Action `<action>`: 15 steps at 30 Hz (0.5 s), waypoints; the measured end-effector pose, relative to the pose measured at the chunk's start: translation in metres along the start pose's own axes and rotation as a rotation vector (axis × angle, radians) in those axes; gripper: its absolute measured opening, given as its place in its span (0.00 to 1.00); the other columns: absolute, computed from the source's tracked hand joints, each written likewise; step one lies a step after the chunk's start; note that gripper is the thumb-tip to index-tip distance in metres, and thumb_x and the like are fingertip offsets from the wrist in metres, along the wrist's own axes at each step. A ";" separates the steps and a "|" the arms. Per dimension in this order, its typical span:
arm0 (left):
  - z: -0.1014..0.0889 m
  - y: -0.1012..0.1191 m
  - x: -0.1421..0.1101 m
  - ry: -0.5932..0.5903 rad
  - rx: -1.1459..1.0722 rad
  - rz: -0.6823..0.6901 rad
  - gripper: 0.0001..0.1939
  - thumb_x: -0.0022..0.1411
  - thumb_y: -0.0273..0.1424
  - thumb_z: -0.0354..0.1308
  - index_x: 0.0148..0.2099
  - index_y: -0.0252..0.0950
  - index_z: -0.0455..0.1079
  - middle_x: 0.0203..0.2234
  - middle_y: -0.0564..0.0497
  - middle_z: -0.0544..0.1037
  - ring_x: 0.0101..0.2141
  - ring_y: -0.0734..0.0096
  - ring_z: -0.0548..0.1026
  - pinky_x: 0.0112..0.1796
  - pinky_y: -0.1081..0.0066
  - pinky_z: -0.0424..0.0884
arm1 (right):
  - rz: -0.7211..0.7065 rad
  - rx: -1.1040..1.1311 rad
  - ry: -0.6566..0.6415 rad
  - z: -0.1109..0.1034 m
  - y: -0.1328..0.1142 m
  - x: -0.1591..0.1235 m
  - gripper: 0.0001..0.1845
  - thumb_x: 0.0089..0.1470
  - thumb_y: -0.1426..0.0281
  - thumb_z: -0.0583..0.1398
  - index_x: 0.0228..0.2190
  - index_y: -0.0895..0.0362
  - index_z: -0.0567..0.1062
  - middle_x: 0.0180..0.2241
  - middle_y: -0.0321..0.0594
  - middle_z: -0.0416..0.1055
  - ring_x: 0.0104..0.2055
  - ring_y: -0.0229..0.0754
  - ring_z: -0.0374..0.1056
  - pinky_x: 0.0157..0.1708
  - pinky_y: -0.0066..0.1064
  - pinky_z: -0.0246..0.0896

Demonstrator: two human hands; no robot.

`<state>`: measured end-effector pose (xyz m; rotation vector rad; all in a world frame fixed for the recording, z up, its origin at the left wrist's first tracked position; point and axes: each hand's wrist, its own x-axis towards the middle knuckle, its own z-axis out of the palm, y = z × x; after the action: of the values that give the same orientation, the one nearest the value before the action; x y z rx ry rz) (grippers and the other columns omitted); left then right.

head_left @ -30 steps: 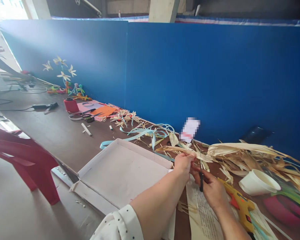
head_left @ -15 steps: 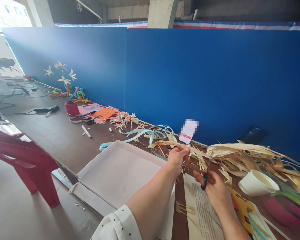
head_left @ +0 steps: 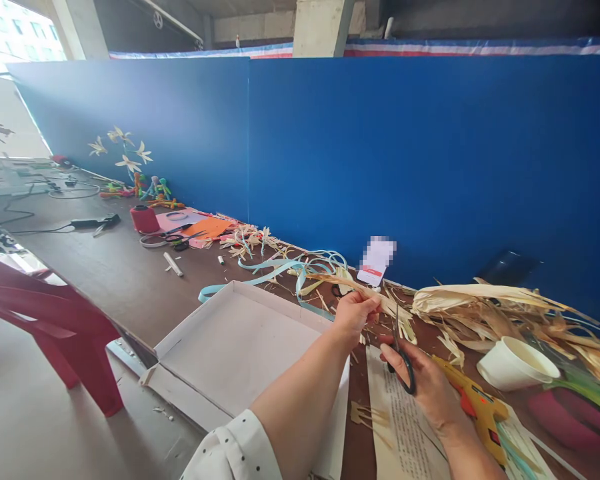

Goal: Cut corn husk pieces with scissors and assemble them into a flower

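Note:
My left hand [head_left: 355, 317] pinches a strip of dried corn husk [head_left: 391, 304], whose frayed end points right. In my right hand [head_left: 430, 390] is a pair of black-handled scissors [head_left: 408, 371], my fingers in its loops. Its blades point up, close to the strip's frayed end; whether they touch it I cannot tell. A printed sheet [head_left: 405, 427] lies under my right hand. Further right is a heap of dried corn husks [head_left: 480, 310].
A shallow white cardboard box [head_left: 240, 347] lies left of my left forearm. Light-blue ribbon [head_left: 275, 272] curls behind it. A yellow glue gun [head_left: 480, 407] and a white cup [head_left: 515, 365] are at right. A blue partition [head_left: 380, 147] backs the table; a red chair [head_left: 80, 333] stands left.
My right hand has moved the scissors left, bringing the blades from the husk heap to the strip's frayed end. My left hand has stayed nearly still with the strip.

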<state>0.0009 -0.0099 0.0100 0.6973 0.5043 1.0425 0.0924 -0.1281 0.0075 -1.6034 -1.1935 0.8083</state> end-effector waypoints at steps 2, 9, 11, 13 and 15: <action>-0.001 0.002 0.002 0.012 0.060 0.026 0.17 0.38 0.36 0.69 0.25 0.31 0.67 0.19 0.52 0.70 0.20 0.80 0.65 0.24 0.77 0.58 | 0.017 -0.028 -0.034 -0.001 -0.001 -0.002 0.23 0.45 0.53 0.62 0.39 0.55 0.76 0.30 0.37 0.75 0.33 0.44 0.70 0.36 0.29 0.64; -0.010 0.014 0.010 -0.004 0.170 0.105 0.08 0.45 0.27 0.65 0.26 0.31 0.69 0.19 0.53 0.71 0.21 0.79 0.67 0.27 0.76 0.63 | 0.089 -0.076 -0.112 -0.008 -0.002 -0.003 0.24 0.45 0.51 0.61 0.39 0.53 0.78 0.24 0.35 0.72 0.26 0.40 0.66 0.27 0.27 0.62; -0.012 0.018 0.009 -0.023 0.206 0.106 0.07 0.45 0.27 0.65 0.26 0.31 0.69 0.20 0.52 0.72 0.22 0.79 0.68 0.29 0.75 0.65 | 0.093 -0.092 -0.129 -0.010 0.002 -0.002 0.24 0.45 0.51 0.61 0.39 0.53 0.78 0.24 0.34 0.72 0.26 0.39 0.65 0.27 0.26 0.61; -0.014 0.021 0.009 -0.039 0.259 0.099 0.08 0.45 0.27 0.65 0.26 0.31 0.68 0.20 0.52 0.72 0.23 0.78 0.68 0.30 0.74 0.66 | 0.091 -0.106 -0.150 -0.013 0.007 -0.002 0.23 0.46 0.52 0.61 0.41 0.53 0.77 0.25 0.34 0.70 0.27 0.39 0.64 0.26 0.26 0.60; -0.017 0.024 0.009 -0.051 0.324 0.084 0.09 0.45 0.28 0.66 0.26 0.32 0.68 0.20 0.52 0.71 0.23 0.78 0.68 0.30 0.74 0.66 | 0.092 -0.120 -0.170 -0.015 0.011 -0.001 0.23 0.48 0.52 0.60 0.42 0.52 0.77 0.25 0.33 0.69 0.27 0.38 0.63 0.26 0.26 0.59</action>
<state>-0.0215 0.0105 0.0153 1.0368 0.6112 1.0292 0.1093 -0.1344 0.0025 -1.7241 -1.3174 0.9637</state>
